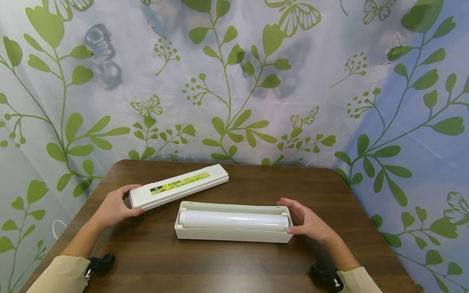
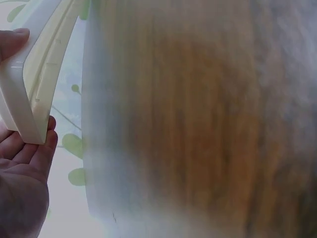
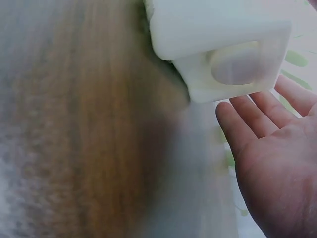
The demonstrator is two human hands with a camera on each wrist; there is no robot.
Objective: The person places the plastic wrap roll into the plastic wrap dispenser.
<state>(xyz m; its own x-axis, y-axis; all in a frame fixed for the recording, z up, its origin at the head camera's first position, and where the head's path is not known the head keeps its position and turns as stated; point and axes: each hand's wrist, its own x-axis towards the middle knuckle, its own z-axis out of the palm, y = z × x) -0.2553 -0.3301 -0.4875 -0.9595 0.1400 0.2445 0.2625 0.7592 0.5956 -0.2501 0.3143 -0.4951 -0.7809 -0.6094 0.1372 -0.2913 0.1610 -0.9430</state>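
In the head view, a long white lid (image 1: 183,185) with a green-and-yellow label lies at an angle on the left. My left hand (image 1: 115,205) grips its near left end, thumb on the front side and fingers behind. The left wrist view shows that hand (image 2: 25,168) round the end of the lid (image 2: 29,94). Right of the lid sits a long white box (image 1: 234,235), open at the top, with a roll of clear film (image 1: 234,220) inside. Around the box's right end is my right hand (image 1: 305,219); its fingers (image 3: 255,116) are fairly straight, by the box's end.
Beneath everything is a brown wood-grain table (image 1: 205,268). A curtain (image 1: 234,81) with green leaves and butterflies hangs behind and at both sides. Black straps (image 1: 100,263) with devices sit on both wrists.
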